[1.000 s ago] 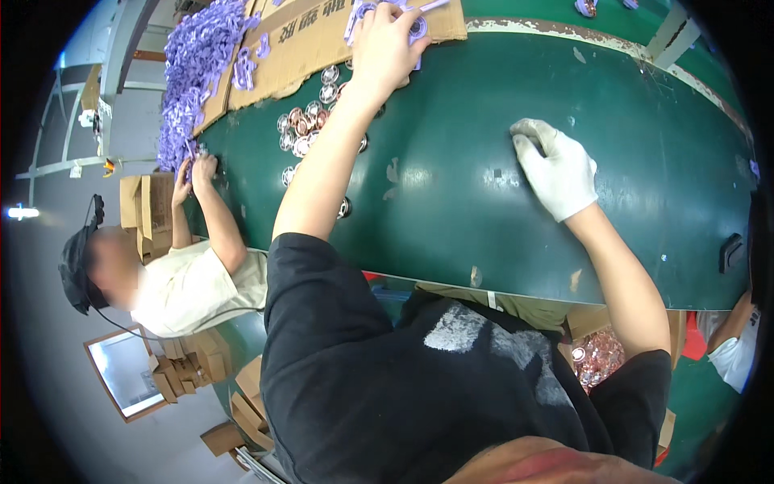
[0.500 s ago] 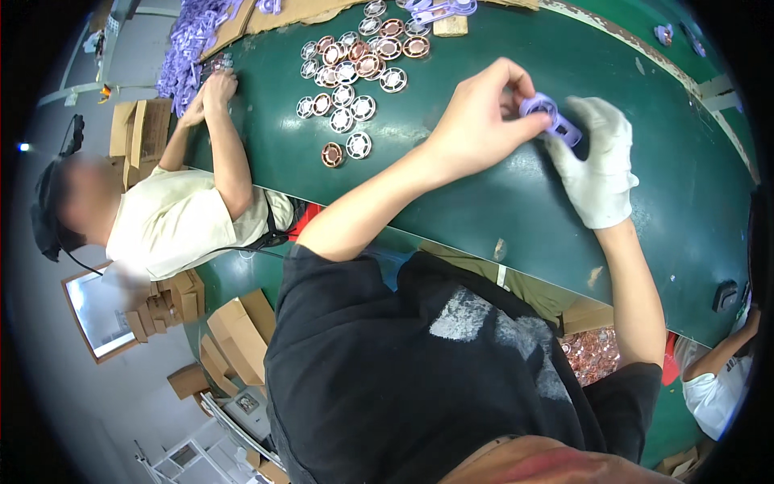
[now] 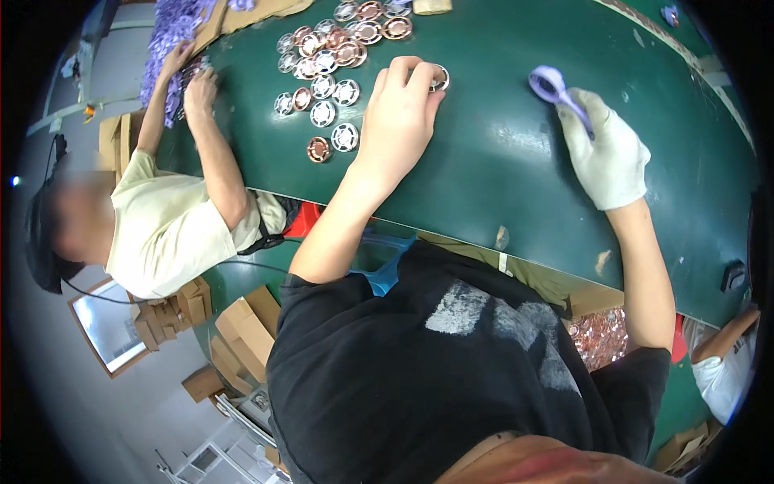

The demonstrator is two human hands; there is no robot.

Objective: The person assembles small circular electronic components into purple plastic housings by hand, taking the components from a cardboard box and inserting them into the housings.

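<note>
Head view, 12 o'clock at its top edge: the bare left hand (image 3: 403,101) has thumb and fingers curled around a silver-rimmed round disc (image 3: 441,78) at its 2 o'clock. The fingers cover much of it, so whether it is lifted or resting on the glossy green tabletop (image 3: 484,189) cannot be told. The white-gloved right hand (image 3: 606,153) is closed around the handle of a ring-ended purple plastic piece (image 3: 572,105), whose long axis runs from 5 o'clock, inside the grip, to its ring end at 11 o'clock. From the disc, that ring end lies at 3 o'clock, well apart, bare tabletop between. Silver and copper-coloured spoked discs (image 3: 347,54) are scattered at the left hand's 10 o'clock.
</note>
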